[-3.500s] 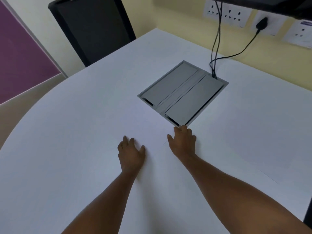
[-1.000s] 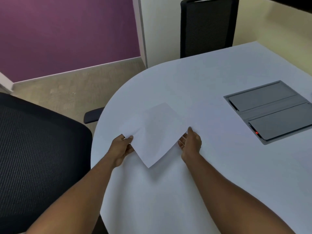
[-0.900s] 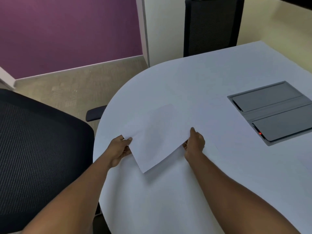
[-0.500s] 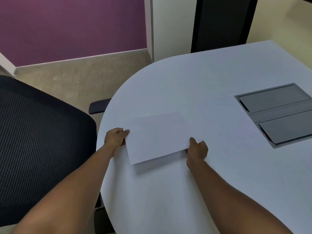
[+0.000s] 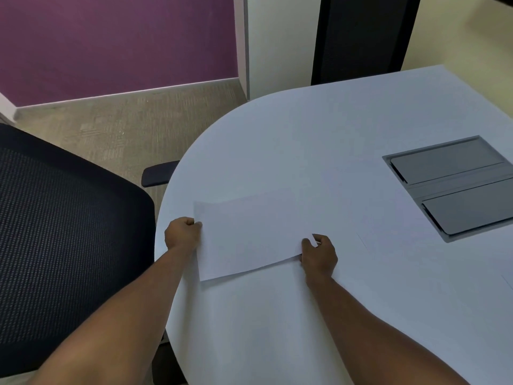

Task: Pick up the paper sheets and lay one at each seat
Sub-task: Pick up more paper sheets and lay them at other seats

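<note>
We kept our left hand (image 5: 182, 234) and right hand (image 5: 319, 254) pinched closed, both bare forearms stretched forward.

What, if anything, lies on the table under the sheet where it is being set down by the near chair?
Nothing visible. Both the left hand and right hand grip the paper sheet just above bare table beside the black chair; the grey cable box sits well aside.

paper sheet (image 5: 249, 234): was flat on counter (image 5: 277, 329), then lifted corner-down; now level between both hands, just above surface
left hand (image 5: 181, 234): from flat palm to pinching sheet's left edge
right hand (image 5: 319, 252): now pinching near-right corner
</note>
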`<state>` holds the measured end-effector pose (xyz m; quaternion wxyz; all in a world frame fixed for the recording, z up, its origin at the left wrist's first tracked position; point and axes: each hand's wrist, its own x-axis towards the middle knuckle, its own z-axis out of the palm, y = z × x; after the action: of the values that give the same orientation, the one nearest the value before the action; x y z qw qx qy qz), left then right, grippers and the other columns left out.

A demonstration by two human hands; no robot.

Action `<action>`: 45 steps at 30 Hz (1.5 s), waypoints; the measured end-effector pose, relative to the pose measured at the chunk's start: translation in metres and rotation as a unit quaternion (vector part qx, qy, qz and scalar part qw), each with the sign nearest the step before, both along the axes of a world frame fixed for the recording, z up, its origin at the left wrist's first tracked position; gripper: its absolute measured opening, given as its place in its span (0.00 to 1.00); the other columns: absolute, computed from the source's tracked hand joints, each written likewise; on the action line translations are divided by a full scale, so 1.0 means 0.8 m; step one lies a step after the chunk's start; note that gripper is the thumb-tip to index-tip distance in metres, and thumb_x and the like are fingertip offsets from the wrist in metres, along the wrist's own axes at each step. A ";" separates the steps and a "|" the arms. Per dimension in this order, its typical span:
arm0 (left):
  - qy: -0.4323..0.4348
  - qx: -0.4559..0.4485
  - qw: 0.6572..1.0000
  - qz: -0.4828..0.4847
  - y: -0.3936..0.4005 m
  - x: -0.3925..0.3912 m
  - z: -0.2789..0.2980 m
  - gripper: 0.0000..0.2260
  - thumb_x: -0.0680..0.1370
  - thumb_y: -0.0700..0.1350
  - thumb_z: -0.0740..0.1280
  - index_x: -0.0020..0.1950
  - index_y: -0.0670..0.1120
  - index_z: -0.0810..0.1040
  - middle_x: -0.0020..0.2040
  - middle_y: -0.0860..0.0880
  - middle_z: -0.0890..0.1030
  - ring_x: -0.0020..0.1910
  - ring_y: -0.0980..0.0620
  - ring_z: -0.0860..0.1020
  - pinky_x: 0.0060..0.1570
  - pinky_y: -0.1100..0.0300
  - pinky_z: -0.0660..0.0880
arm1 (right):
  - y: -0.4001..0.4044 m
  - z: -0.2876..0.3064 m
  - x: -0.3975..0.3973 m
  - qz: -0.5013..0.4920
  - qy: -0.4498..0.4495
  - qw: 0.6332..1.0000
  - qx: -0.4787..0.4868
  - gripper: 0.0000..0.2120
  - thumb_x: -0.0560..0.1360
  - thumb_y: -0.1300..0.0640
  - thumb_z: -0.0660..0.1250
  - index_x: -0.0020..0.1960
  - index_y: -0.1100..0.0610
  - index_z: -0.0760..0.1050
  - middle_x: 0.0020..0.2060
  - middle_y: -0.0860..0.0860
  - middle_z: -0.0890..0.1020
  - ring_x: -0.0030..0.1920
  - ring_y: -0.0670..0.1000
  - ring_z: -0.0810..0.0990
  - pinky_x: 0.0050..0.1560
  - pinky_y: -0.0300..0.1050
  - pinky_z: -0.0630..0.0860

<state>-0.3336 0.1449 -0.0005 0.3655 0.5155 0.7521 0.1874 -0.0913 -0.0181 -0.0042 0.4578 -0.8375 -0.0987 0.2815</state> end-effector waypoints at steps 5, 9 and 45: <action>0.042 -0.005 0.999 -0.016 -0.003 -0.005 -0.002 0.06 0.74 0.43 0.68 0.41 0.42 0.82 0.38 0.45 0.81 0.36 0.45 0.76 0.35 0.57 0.69 | -0.012 -0.003 0.003 0.084 -0.093 0.991 -0.052 0.13 0.76 0.58 0.68 0.59 0.60 0.77 0.54 0.56 0.83 0.57 0.56 0.80 0.53 0.44 0.72; 0.051 -0.007 0.998 -0.023 -0.004 -0.008 -0.003 0.06 0.73 0.44 0.69 0.40 0.43 0.81 0.38 0.45 0.82 0.35 0.46 0.77 0.30 0.61 0.67 | -0.020 -0.007 0.006 0.135 -0.131 0.979 -0.073 0.16 0.76 0.57 0.69 0.62 0.61 0.76 0.56 0.59 0.82 0.57 0.57 0.80 0.56 0.46 0.73; 0.062 0.243 0.930 -0.270 -0.169 -0.039 0.159 0.15 0.79 0.48 0.65 0.63 0.42 0.78 0.58 0.44 0.81 0.58 0.47 0.76 0.51 0.59 0.71 | -0.094 0.158 -0.107 0.313 -0.447 0.837 -0.046 0.19 0.77 0.52 0.63 0.66 0.56 0.74 0.64 0.56 0.76 0.64 0.58 0.73 0.56 0.54 0.73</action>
<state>-0.3649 0.0096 0.1266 0.2185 0.7825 0.5376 0.2260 -0.1770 -0.0931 0.1225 0.2123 -0.8169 -0.5362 0.0086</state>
